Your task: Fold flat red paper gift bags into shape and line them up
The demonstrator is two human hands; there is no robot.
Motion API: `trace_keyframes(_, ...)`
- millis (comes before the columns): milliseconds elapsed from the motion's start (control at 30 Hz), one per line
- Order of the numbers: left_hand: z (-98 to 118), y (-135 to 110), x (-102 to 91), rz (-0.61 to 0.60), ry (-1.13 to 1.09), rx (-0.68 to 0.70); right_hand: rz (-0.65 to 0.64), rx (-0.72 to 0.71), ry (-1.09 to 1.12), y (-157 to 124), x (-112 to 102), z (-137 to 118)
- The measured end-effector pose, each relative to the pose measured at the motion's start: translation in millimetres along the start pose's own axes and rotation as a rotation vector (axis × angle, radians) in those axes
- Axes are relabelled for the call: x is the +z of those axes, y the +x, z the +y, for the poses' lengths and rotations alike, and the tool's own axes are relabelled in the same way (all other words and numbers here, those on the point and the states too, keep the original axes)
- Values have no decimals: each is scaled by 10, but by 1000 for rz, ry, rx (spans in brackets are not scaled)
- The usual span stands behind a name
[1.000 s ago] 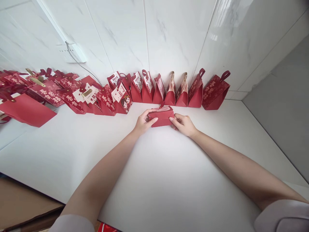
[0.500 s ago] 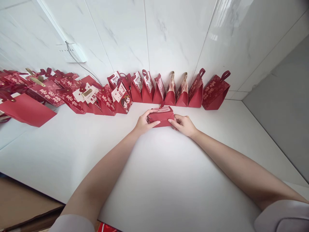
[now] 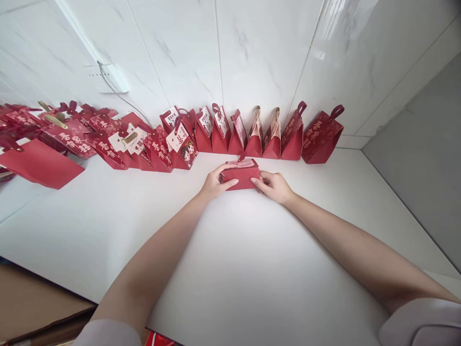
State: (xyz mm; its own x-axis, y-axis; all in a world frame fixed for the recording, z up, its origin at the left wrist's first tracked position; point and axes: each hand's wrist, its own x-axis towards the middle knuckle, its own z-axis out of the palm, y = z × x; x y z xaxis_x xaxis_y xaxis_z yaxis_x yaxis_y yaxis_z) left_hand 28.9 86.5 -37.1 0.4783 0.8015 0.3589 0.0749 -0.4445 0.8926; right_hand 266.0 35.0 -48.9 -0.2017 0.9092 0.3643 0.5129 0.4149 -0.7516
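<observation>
A small red box [image 3: 240,174] is lying flat; the left hand [image 3: 215,183] and right hand [image 3: 274,186] are gripping its ends, arms outstretched.

We see a bright, evenly lit scene in soft daylight. A pale glare streaks the glossy wall tiles [image 3: 334,29] at upper right, suggesting light from that side. The white bench [image 3: 252,269] is near blown out, with only faint shadows under the forearms. Focus is sharp throughout; wide-lens distortion bends and stretches lines toward the edges.
</observation>
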Motion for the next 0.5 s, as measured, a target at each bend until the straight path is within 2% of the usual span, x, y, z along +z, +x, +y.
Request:
trace_keyframes(100, 4, -6, -11, 0, 3, -43, 4, 5, -22, -2, -5, 2)
trace_keyframes(267, 11, 0, -71, -53, -34, -215, 7, 8, -71, -5, -14, -14)
trace_keyframes(500, 76, 38, -147, -91, -304, -226, -50, 48, -14, 1, -32, -19)
